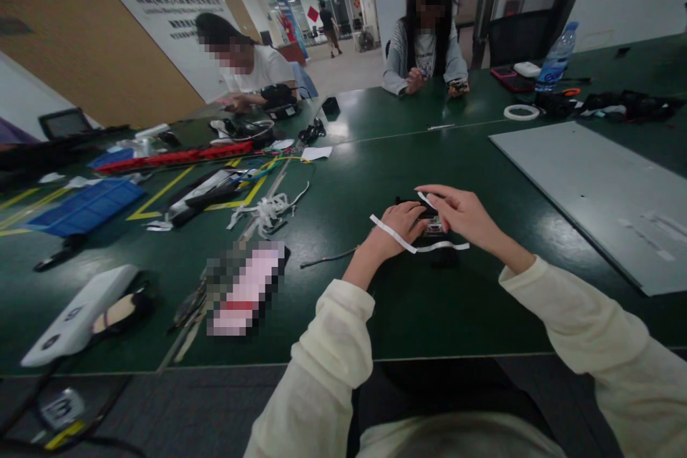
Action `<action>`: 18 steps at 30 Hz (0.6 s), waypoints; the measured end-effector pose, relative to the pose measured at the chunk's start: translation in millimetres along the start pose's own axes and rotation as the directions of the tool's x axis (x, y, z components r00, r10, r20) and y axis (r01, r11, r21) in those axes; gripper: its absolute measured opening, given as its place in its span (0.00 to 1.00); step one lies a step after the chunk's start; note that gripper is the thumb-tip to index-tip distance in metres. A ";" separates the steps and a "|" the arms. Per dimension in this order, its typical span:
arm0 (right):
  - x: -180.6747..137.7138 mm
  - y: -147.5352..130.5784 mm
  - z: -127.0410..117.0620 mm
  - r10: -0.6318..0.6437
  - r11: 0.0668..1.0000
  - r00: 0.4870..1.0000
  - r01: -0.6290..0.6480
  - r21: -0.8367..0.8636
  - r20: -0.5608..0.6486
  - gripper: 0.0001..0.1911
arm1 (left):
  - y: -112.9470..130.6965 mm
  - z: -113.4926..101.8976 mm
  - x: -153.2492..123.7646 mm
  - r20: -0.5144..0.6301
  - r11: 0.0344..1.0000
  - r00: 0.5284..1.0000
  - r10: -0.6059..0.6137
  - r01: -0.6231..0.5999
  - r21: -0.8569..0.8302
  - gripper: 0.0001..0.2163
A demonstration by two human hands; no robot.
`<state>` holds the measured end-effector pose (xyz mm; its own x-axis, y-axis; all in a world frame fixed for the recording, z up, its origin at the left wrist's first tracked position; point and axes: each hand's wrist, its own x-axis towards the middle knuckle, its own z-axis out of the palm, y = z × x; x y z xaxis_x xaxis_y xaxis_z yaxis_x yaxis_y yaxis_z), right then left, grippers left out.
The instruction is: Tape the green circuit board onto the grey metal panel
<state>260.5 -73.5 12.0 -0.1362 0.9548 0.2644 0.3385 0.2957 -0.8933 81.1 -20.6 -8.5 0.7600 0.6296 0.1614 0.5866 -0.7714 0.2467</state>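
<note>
My left hand point(396, 230) lies over a small dark electronic device point(434, 226) with metallic parts, its fingers gripping the near side. Across the back of that hand sticks a strip of white tape point(393, 232). My right hand point(466, 216) is at the device's right, thumb and index finger closed on a short white tape strip point(426, 197). Another white strip point(444, 246) stretches below the device, between the hands. A thin dark cable point(328, 258) extends left from under my left wrist. My hands hide most of the device.
A pink phone point(250, 286), crumpled white strips point(268, 213) and a blue tray point(89, 204) lie to the left. On the right are a grey panel point(595, 186), a tape roll point(521, 112) and a water bottle point(558, 57). Two people sit across the table.
</note>
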 end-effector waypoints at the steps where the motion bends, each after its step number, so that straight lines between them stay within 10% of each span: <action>1: 3.8 5.6 -9.8 0.010 0.999 0.997 -0.013 -0.049 -0.071 0.23 | 0.5 -1.2 0.1 0.004 1.000 1.000 -0.001 0.001 0.008 0.18; 8: 9.9 78.8 -104.3 -0.057 0.673 0.885 -0.308 -0.672 -0.463 0.21 | 1.3 -10.2 -3.3 0.081 1.000 0.997 0.000 0.001 -0.012 0.23; 13: -11.1 132.2 -146.9 0.006 0.443 0.672 -0.666 -0.600 -0.741 0.26 | -4.2 -8.2 -3.8 0.111 1.000 0.994 0.005 -0.006 0.008 0.28; 18: -18.5 160.6 -156.2 0.304 0.310 0.572 -0.816 -0.488 -0.762 0.28 | -8.3 -5.1 -5.9 0.093 0.998 0.996 0.013 -0.018 0.058 0.31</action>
<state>462.8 -38.7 -79.6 0.7347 0.6600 0.1569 0.6706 -0.6717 -0.3148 70.3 -17.4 -6.7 0.7900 0.6085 0.0752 0.5880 -0.7866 0.1883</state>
